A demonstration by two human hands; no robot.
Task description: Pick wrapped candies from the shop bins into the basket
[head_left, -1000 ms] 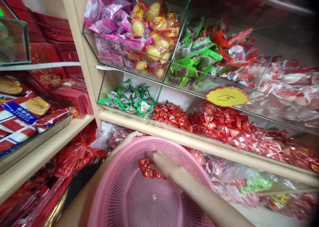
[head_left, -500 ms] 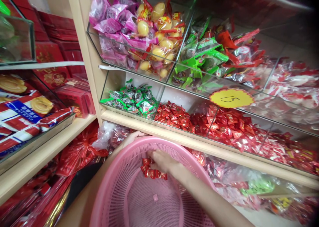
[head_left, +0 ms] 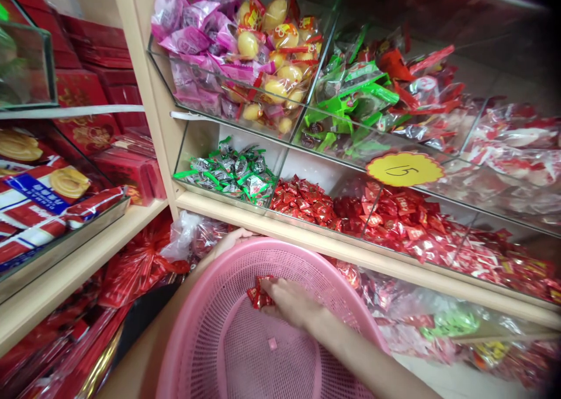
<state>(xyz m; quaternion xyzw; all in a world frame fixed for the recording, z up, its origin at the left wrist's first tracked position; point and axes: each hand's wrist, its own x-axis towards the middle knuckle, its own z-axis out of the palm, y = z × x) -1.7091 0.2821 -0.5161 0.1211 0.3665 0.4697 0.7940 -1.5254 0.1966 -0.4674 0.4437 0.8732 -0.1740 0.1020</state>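
Here are the red sweets (head_left: 258, 294), a small cluster inside the pink basket (head_left: 272, 247), against its far side, and the right hand (head_left: 289, 301) has its fingers clamped on them! Over on the basket's far left rim sits the left hand (head_left: 230, 240), its fingers partly hidden, so whether they grip or just rest I can't tell. Just beyond runs the wooden shelf (head_left: 263, 221), with green-wrapped sweets (head_left: 239, 171) at left and a red candy pile (head_left: 302, 203) alongside. Above those, purple packets (head_left: 188, 42) crowd a clear bin, and a yellow tag (head_left: 405, 169) hangs farther right.
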